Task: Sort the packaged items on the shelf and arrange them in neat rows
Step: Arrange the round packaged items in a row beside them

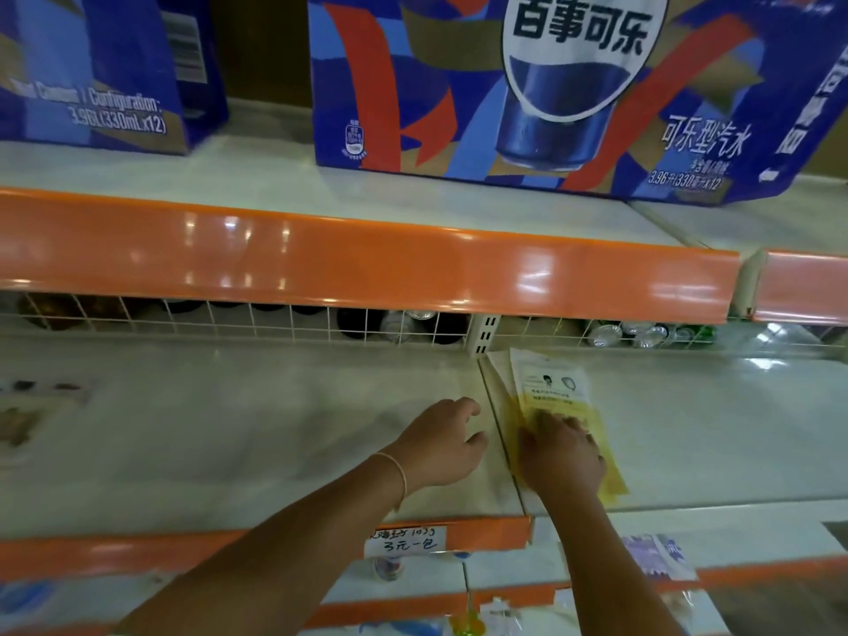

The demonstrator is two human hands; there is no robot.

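Note:
A flat yellow and white packet point(550, 387) lies on the pale middle shelf point(229, 429), just right of the seam between two shelf panels, with more packets stacked under it. My right hand point(562, 454) lies flat on the packet's near half, fingers spread and pressing down. My left hand point(443, 445) hovers just left of the seam, fingers loosely curled, holding nothing. More blurred packets point(23, 410) lie at the shelf's far left.
Large blue cola cartons point(527, 84) stand on the upper shelf behind an orange rail point(367, 263). A white wire fence point(275, 321) with cans point(642, 335) behind it backs the middle shelf. A handwritten price tag point(406, 541) and more packets point(656, 557) sit lower down.

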